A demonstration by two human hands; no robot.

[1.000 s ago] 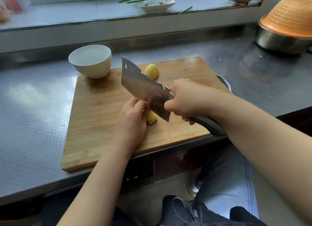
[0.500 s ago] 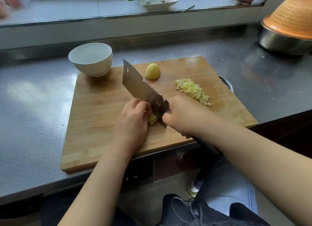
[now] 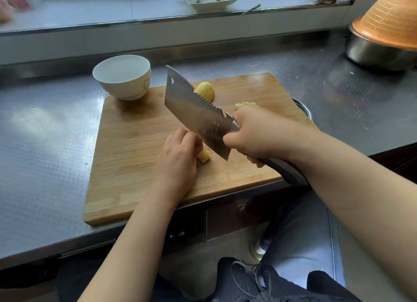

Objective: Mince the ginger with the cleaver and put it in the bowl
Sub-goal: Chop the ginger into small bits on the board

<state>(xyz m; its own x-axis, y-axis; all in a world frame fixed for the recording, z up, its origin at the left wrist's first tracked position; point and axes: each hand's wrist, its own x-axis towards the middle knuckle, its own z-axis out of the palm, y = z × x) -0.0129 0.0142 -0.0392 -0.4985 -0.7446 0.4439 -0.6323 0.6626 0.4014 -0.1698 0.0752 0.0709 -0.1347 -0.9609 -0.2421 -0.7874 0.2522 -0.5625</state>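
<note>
My left hand (image 3: 178,159) pins the ginger piece (image 3: 204,155) to the cutting board (image 3: 135,148), white bowl (image 3: 123,77) far-left of it. My right hand (image 3: 255,134) grips the cleaver (image 3: 196,114) raised over the ginger; minced ginger (image 3: 244,105) peeks just behind.

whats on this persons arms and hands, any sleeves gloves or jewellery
Both forearms are bare as far as the frame shows: no sleeves in view. The left hand and right hand wear no gloves, and no rings, watch or bracelet show on the visible parts. Nails look short and unpainted where they can be seen.
</note>
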